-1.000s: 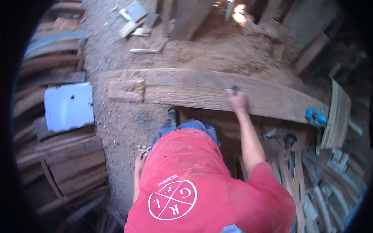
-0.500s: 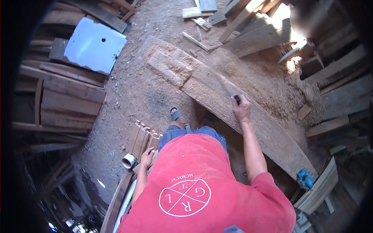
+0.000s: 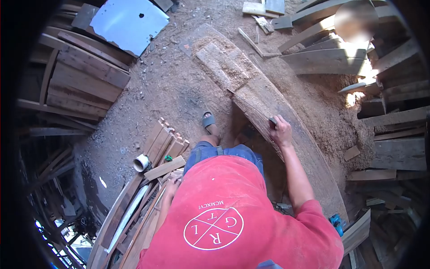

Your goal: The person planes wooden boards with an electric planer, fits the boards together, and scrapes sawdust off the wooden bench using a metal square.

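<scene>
My right hand [image 3: 281, 132] is closed around a small dark object at the near edge of a long wide plank [image 3: 280, 101]. From it a thin dark line runs along the plank toward the far left; I cannot make out whether it is part of the same tool. Sawdust and shavings lie over the plank's far end. My left hand [image 3: 172, 186] is low at my left side by a stack of wood strips [image 3: 160, 142]. Its fingers are mostly hidden by my shirt and the wood. A short loose board [image 3: 165, 168] lies just above it.
A blue power tool [image 3: 336, 224] sits at the plank's near right end. A white roll or pipe [image 3: 141, 163] stands left of the strips. Stacked boards [image 3: 85, 85] line the left, more timber [image 3: 324, 62] the right. A bluish-white sheet [image 3: 130, 24] lies upper left.
The view has shifted, so the surroundings sit differently. My right hand has moved toward the plank's near edge, still gripping the dark object. My left hand has drawn back toward my body.
</scene>
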A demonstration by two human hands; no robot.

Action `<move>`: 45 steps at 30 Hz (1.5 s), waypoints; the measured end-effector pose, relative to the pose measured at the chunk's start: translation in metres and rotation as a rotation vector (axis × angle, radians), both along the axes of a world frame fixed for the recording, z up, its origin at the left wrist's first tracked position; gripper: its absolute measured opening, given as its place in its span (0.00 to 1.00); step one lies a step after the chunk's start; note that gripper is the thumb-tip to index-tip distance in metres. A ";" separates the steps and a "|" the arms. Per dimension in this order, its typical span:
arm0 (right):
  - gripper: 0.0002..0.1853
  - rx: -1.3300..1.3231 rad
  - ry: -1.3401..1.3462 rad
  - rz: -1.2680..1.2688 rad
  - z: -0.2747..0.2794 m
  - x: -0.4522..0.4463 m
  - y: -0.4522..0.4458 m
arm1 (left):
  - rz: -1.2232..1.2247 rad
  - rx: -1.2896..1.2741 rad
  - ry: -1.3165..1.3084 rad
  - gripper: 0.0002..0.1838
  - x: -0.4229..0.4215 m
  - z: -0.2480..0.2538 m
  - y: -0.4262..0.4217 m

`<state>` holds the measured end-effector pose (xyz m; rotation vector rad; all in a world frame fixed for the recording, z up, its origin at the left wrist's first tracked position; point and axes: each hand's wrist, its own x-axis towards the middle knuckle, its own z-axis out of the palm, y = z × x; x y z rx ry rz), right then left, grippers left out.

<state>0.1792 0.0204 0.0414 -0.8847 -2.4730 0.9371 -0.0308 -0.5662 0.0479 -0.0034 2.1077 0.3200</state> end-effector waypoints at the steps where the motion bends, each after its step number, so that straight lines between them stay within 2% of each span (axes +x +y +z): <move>1: 0.07 0.015 -0.011 -0.018 -0.002 -0.005 -0.003 | -0.023 0.021 -0.007 0.24 0.001 -0.001 -0.005; 2: 0.08 0.031 -0.018 -0.036 -0.004 -0.010 -0.004 | -0.045 0.043 -0.008 0.24 0.001 -0.003 -0.008; 3: 0.08 0.026 -0.015 -0.039 -0.003 -0.011 -0.005 | 0.032 0.071 -0.042 0.23 0.000 -0.005 -0.009; 6: 0.07 0.009 0.063 -0.082 -0.001 -0.005 -0.006 | -0.074 0.069 0.042 0.23 -0.017 0.014 0.004; 7: 0.07 -0.005 0.049 -0.102 0.001 0.005 -0.006 | 0.043 0.122 -0.006 0.23 -0.023 0.017 0.010; 8: 0.06 -0.019 0.034 -0.119 0.001 0.014 -0.005 | 0.048 0.121 -0.007 0.23 -0.028 0.019 0.015; 10: 0.05 -0.010 -0.010 -0.095 -0.005 0.021 -0.007 | -0.030 0.064 0.051 0.23 -0.037 0.038 0.038; 12: 0.04 0.005 0.003 -0.137 -0.013 0.014 -0.011 | 0.008 0.116 0.055 0.23 -0.041 0.027 0.032; 17: 0.09 0.143 -0.024 -0.115 -0.006 -0.064 -0.022 | -0.047 0.085 0.032 0.22 -0.054 0.029 0.044; 20: 0.09 0.272 0.030 -0.140 -0.022 -0.101 -0.021 | -0.052 0.062 0.000 0.22 -0.054 0.046 0.066; 22: 0.10 0.315 0.023 -0.202 -0.019 -0.095 -0.013 | -0.060 0.101 0.025 0.23 -0.060 0.040 0.057; 24: 0.12 0.301 0.039 -0.423 -0.015 -0.077 -0.005 | -0.049 0.145 0.052 0.23 -0.061 0.039 0.053; 28: 0.12 0.294 0.043 -0.329 0.004 -0.046 -0.006 | -0.036 0.074 0.026 0.23 -0.059 0.047 0.055; 31: 0.15 0.221 0.027 -0.058 -0.003 -0.044 -0.019 | -0.037 0.047 0.002 0.23 -0.053 0.037 0.044; 34: 0.14 0.149 -0.079 -0.076 -0.007 -0.055 -0.025 | -0.046 0.057 0.003 0.22 -0.049 0.037 0.042; 38: 0.14 0.255 -0.035 -0.270 -0.022 -0.069 -0.019 | -0.051 0.039 -0.055 0.22 -0.047 0.039 0.051; 42: 0.15 0.232 -0.069 -0.132 -0.022 -0.042 -0.022 | -0.127 0.024 -0.033 0.22 -0.055 0.032 0.054; 45: 0.15 0.207 -0.053 -0.165 -0.025 -0.031 -0.028 | -0.026 0.068 0.009 0.23 -0.061 0.026 0.061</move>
